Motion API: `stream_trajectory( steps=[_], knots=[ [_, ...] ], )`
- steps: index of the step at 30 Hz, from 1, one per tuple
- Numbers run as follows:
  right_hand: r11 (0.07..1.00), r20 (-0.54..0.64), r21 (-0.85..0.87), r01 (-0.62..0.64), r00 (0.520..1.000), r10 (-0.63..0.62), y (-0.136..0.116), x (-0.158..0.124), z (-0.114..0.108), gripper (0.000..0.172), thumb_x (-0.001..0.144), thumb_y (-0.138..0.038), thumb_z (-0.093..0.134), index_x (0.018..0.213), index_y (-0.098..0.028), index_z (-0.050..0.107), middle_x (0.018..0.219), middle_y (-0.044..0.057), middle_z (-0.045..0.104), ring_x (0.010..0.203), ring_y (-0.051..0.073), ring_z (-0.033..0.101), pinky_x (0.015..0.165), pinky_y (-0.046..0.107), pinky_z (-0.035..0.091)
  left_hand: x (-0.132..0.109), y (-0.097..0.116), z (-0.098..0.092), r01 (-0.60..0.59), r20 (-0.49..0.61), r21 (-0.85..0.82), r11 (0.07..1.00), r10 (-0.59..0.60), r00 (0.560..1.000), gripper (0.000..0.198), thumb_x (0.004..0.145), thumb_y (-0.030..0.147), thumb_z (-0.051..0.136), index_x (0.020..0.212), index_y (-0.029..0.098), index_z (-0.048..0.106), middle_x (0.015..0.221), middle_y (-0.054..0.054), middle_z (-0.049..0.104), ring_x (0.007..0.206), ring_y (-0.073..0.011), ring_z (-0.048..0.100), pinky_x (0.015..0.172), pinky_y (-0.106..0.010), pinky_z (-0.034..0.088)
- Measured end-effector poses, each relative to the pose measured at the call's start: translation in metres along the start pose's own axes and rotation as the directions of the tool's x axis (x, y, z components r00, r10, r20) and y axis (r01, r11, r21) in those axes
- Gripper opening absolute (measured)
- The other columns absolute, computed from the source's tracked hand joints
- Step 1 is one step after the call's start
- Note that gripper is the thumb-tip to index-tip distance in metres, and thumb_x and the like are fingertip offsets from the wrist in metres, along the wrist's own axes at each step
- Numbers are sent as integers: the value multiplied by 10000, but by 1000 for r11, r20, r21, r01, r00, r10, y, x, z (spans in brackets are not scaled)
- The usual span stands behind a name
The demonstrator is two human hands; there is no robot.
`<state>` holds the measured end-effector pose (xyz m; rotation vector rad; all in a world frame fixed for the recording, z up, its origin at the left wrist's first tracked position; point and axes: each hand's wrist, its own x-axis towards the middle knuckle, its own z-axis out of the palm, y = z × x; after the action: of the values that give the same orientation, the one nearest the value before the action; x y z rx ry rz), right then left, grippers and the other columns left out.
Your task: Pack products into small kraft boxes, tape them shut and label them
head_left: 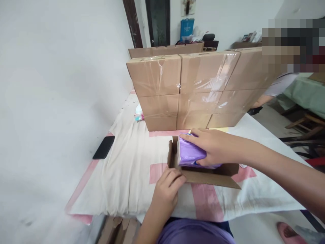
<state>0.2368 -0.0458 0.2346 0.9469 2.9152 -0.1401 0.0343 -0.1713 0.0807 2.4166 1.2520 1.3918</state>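
On the left a black phone lies on the pale tablecloth beside the wall. Right of it, the left hand has its fingers closed on the near left corner of an open box, in front of a stack of taped cartons. A purple packet sits partly inside that box, clasped from above by the right hand, apart from the left.
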Motion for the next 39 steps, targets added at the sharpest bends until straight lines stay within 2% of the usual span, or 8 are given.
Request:
stream_trajectory(
  steps=[14, 24, 28, 31, 33, 36, 37, 39],
  knots=[
    [879, 36, -416, 234, 970, -241, -15, 17, 62, 334, 961, -105, 524, 1285, -105, 605, 1168, 178, 680, 896, 289, 673, 598, 357, 490, -4, 3, 14, 14, -86, 25, 1000, -12, 996, 368, 940, -14, 467, 1160, 187, 682, 1029, -85, 739, 1048, -198, 671, 949, -387, 575],
    [941, 299, -207, 270, 933, -202, 10, 58, 104, 722, 807, -212, 767, 1492, -213, 539, 1197, 205, 701, 776, 281, 736, 600, 343, 502, -4, 4, 8, 40, -93, 29, 999, -37, 995, 404, 942, -6, 438, 1157, 236, 680, 1036, -62, 754, 1045, -181, 694, 968, -390, 578],
    [983, 216, -88, 163, 966, -141, 9, 44, 81, 653, 829, -285, 780, 1452, -240, 593, 1149, 152, 728, 818, 292, 744, 659, 365, 539, -7, 2, 11, 60, -99, 41, 997, -56, 993, 427, 935, -7, 452, 1200, 247, 670, 1055, -61, 726, 1045, -170, 684, 961, -376, 591],
    [996, -116, 88, 6, 993, 4, 8, 2, 55, 480, 951, -373, 651, 1421, -283, 613, 1160, 108, 727, 942, 291, 734, 758, 397, 574, -13, -5, 15, 67, -159, 84, 994, -53, 986, 496, 892, -38, 510, 1234, 280, 681, 1241, -98, 623, 1238, -218, 598, 1053, -458, 553],
    [962, -479, 252, -110, 849, 222, 10, -34, 52, 399, 995, -369, 579, 1389, -318, 619, 1102, 86, 728, 960, 282, 717, 808, 415, 584, -18, -10, 17, 89, -203, 105, 991, -66, 977, 535, 859, -52, 572, 1229, 312, 699, 1500, -113, 435, 1441, -294, 437, 1142, -568, 472],
    [807, -733, 578, -120, 357, 578, 15, -80, 79, 303, 1029, -349, 497, 1281, -333, 665, 1018, 93, 705, 927, 299, 698, 797, 443, 593, -20, -19, 17, 141, -151, 10, 990, -138, 979, 524, 859, -56, 593, 1219, 311, 696, 1721, -70, 117, 1582, -352, 224, 1154, -582, 461],
    [747, -707, 663, -54, 283, 648, 17, -90, 94, 302, 1042, -363, 454, 1228, -320, 689, 1047, 104, 704, 971, 315, 697, 819, 465, 596, -19, -22, 16, 140, -103, -31, 990, -142, 984, 507, 873, -51, 582, 1228, 297, 682, 1740, -71, 77, 1592, -348, 207, 1145, -557, 479],
    [670, -641, 740, 56, 361, 677, 19, -99, 125, 369, 1055, -421, 392, 1143, -289, 726, 1147, 117, 717, 1114, 347, 678, 931, 535, 576, -15, -26, 15, 102, -18, -91, 991, -104, 994, 476, 900, -35, 557, 1254, 270, 648, 1748, -97, 93, 1590, -330, 223, 1155, -542, 471]
  ],
)
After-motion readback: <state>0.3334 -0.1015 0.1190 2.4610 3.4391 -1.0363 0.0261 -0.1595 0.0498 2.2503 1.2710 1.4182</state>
